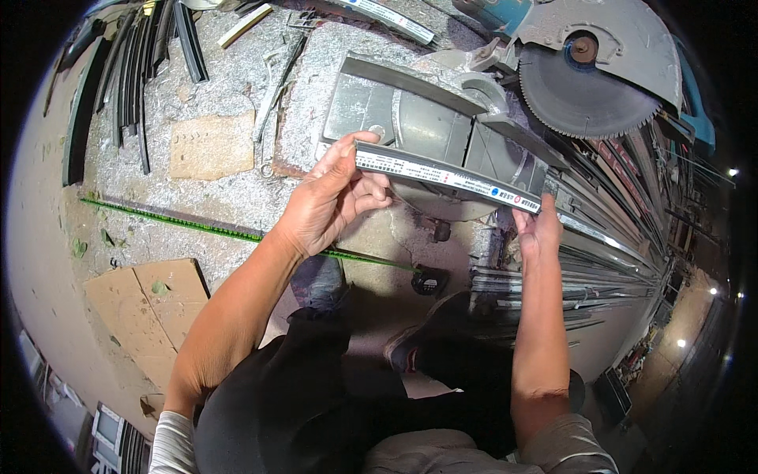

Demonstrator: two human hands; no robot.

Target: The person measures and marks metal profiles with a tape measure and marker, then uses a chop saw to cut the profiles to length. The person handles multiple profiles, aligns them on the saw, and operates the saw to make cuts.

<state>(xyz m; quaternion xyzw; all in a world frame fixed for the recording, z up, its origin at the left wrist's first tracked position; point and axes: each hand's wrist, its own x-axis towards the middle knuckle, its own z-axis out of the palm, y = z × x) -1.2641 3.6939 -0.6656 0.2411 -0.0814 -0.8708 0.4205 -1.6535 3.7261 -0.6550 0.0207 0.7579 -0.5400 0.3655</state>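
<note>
Between my two hands I hold a short length of metal profile [447, 177], dark on its upper edge, with a white printed film along the side. Its left end is pinched by my left hand [335, 189], thumb on top, some fingers curled loose below. My right hand [538, 221] grips the other end from below. The profile is held over the grey metal bed of a mitre saw [426, 118] and slants down to the right. Beyond my right hand, the toothed round blade [588, 91] stands raised under its grey guard [608, 35].
An extended green tape measure [181, 222] crosses the dusty floor to its dark case [430, 281]. Dark profile offcuts [130, 87] lie at the far left, long profiles [568, 288] at the right. Cardboard pieces [146, 304] lie on the left, near my feet.
</note>
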